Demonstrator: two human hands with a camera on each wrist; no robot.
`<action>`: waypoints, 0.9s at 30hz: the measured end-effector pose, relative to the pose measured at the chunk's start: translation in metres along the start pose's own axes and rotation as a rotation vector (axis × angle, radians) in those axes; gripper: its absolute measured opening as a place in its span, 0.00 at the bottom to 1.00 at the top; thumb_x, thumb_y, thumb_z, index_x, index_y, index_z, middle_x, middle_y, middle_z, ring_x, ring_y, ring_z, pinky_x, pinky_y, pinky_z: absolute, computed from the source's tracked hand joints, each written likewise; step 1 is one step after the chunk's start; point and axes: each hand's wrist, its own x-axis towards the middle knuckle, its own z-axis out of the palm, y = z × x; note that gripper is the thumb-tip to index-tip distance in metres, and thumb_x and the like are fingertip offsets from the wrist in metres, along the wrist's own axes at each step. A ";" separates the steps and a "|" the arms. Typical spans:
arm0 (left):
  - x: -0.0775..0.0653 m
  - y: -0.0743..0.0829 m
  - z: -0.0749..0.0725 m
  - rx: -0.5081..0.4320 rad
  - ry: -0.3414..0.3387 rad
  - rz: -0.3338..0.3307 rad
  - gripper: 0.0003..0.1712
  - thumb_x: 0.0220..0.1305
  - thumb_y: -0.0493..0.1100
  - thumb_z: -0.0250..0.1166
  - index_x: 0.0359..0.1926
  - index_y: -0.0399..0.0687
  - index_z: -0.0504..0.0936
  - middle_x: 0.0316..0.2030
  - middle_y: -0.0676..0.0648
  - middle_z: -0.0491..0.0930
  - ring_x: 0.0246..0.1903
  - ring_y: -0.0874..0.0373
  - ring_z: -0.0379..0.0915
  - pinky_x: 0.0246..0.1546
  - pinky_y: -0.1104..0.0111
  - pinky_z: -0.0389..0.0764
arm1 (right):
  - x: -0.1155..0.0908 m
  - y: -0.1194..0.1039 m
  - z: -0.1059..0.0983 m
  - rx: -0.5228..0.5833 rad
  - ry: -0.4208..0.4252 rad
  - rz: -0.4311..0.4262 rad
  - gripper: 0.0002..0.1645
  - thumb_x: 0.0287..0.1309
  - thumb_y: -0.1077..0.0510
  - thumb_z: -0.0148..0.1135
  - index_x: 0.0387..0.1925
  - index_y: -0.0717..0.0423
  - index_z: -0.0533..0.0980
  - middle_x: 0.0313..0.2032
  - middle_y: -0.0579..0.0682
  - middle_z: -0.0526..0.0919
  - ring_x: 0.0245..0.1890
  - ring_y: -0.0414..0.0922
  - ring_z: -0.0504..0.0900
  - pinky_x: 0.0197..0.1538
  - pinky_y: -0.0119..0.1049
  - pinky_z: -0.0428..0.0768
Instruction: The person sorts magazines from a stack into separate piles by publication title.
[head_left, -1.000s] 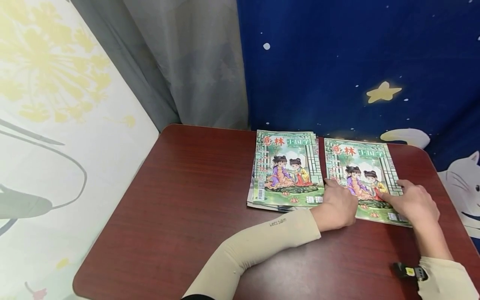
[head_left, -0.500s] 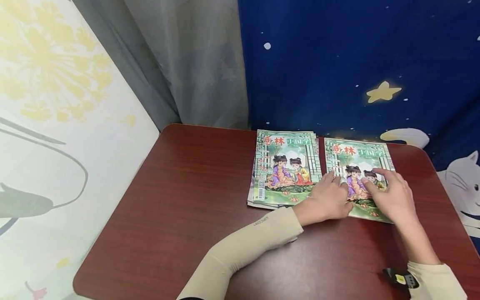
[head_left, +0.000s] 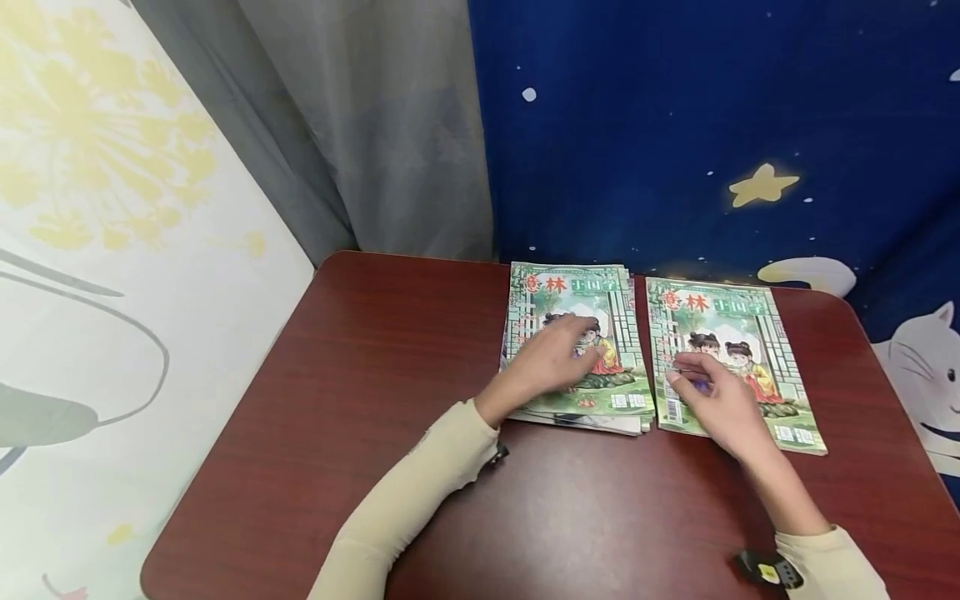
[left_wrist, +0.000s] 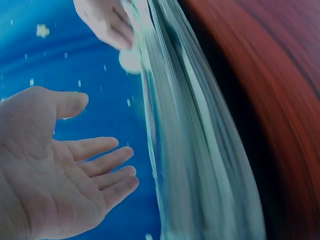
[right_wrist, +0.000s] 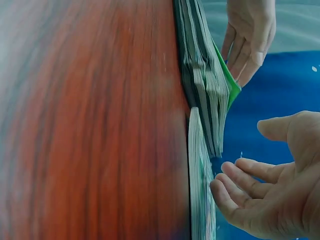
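Two piles of magazines with the same illustrated green cover lie side by side on the table. Over the cover of the thicker left stack (head_left: pixel 618 383) is my left hand (head_left: pixel 543 360), fingers loosely bent and nothing held. In the left wrist view that hand (left_wrist: pixel 65 170) hovers beside the stack's page edges (left_wrist: pixel 195 130), palm and spread thumb showing. My right hand (head_left: pixel 723 408) is above the lower left part of the thinner right pile (head_left: pixel 783 392). Its relaxed fingers (right_wrist: pixel 235 190) hold nothing in the right wrist view, close over the thin pile (right_wrist: pixel 200 180).
The dark red wooden table (head_left: pixel 375 350) has rounded corners. Behind it hang a grey curtain (head_left: pixel 405 125) and a blue starry curtain (head_left: pixel 637 125). A pale patterned wall (head_left: pixel 150 275) is at the left. Lower magazines stick out slightly beneath the left stack's top cover.
My left hand has moved left from the right pile to over the left stack. The right hand has let go of the right pile's right edge and shifted left across its cover.
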 end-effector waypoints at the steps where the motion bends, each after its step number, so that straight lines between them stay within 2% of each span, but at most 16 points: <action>1: -0.001 -0.008 -0.004 -0.012 0.026 -0.007 0.36 0.79 0.60 0.58 0.79 0.50 0.68 0.75 0.46 0.72 0.76 0.50 0.67 0.76 0.56 0.71 | 0.000 -0.002 0.002 0.000 -0.003 -0.001 0.30 0.77 0.44 0.61 0.68 0.59 0.75 0.60 0.66 0.85 0.59 0.63 0.85 0.48 0.16 0.73; 4: -0.005 -0.028 -0.014 -0.038 0.101 -0.051 0.38 0.75 0.58 0.64 0.78 0.48 0.69 0.74 0.44 0.74 0.75 0.49 0.68 0.76 0.56 0.70 | 0.001 -0.009 0.008 0.003 -0.020 0.002 0.32 0.76 0.42 0.60 0.70 0.58 0.74 0.61 0.65 0.85 0.59 0.63 0.85 0.51 0.23 0.78; 6: -0.008 -0.039 -0.020 -0.053 0.136 -0.091 0.40 0.72 0.56 0.68 0.78 0.47 0.69 0.74 0.43 0.73 0.75 0.47 0.67 0.76 0.54 0.70 | 0.001 -0.013 0.011 0.021 -0.037 0.012 0.35 0.76 0.42 0.60 0.72 0.59 0.72 0.64 0.66 0.82 0.60 0.65 0.84 0.55 0.36 0.84; 9: -0.012 -0.053 -0.025 -0.087 0.166 -0.157 0.46 0.69 0.55 0.72 0.79 0.44 0.66 0.76 0.40 0.70 0.76 0.44 0.65 0.76 0.52 0.69 | 0.000 -0.017 0.016 0.059 -0.048 0.044 0.38 0.76 0.41 0.60 0.75 0.60 0.68 0.67 0.69 0.78 0.62 0.68 0.82 0.60 0.58 0.83; 11: -0.015 -0.062 -0.025 -0.107 0.174 -0.200 0.50 0.68 0.56 0.73 0.81 0.41 0.62 0.76 0.38 0.68 0.76 0.43 0.64 0.76 0.51 0.70 | -0.002 -0.020 0.020 0.089 -0.042 0.066 0.39 0.76 0.42 0.60 0.76 0.59 0.66 0.69 0.69 0.75 0.63 0.68 0.80 0.62 0.63 0.80; 15: -0.020 -0.078 -0.023 -0.163 0.156 -0.272 0.55 0.67 0.59 0.72 0.82 0.36 0.57 0.78 0.36 0.65 0.78 0.42 0.62 0.76 0.50 0.69 | -0.002 -0.025 0.031 0.275 -0.058 0.100 0.41 0.76 0.49 0.62 0.80 0.61 0.60 0.76 0.66 0.68 0.74 0.66 0.70 0.73 0.62 0.70; 18: -0.023 -0.088 -0.020 -0.209 0.134 -0.275 0.55 0.68 0.60 0.72 0.82 0.36 0.58 0.78 0.36 0.66 0.78 0.43 0.63 0.76 0.50 0.70 | 0.001 -0.031 0.040 0.442 -0.078 0.141 0.44 0.76 0.56 0.62 0.82 0.63 0.53 0.81 0.65 0.58 0.81 0.63 0.58 0.81 0.59 0.60; 20: -0.024 -0.092 -0.019 -0.234 0.132 -0.256 0.53 0.68 0.58 0.72 0.82 0.38 0.59 0.77 0.37 0.67 0.77 0.43 0.65 0.75 0.50 0.71 | 0.003 -0.035 0.045 0.516 -0.084 0.178 0.46 0.76 0.59 0.61 0.84 0.63 0.48 0.83 0.63 0.53 0.84 0.61 0.52 0.84 0.57 0.54; 23: -0.023 -0.096 -0.017 -0.261 0.141 -0.243 0.51 0.67 0.56 0.73 0.81 0.40 0.61 0.76 0.37 0.69 0.76 0.43 0.66 0.74 0.49 0.72 | 0.008 -0.038 0.052 0.569 -0.084 0.228 0.50 0.76 0.60 0.60 0.85 0.60 0.43 0.85 0.60 0.46 0.85 0.59 0.47 0.85 0.55 0.51; 27: -0.023 -0.098 -0.015 -0.314 0.136 -0.259 0.50 0.67 0.52 0.75 0.81 0.42 0.61 0.76 0.36 0.67 0.76 0.42 0.65 0.74 0.49 0.71 | 0.011 -0.039 0.057 0.559 -0.101 0.270 0.53 0.76 0.60 0.60 0.86 0.57 0.38 0.86 0.57 0.41 0.86 0.58 0.43 0.85 0.55 0.49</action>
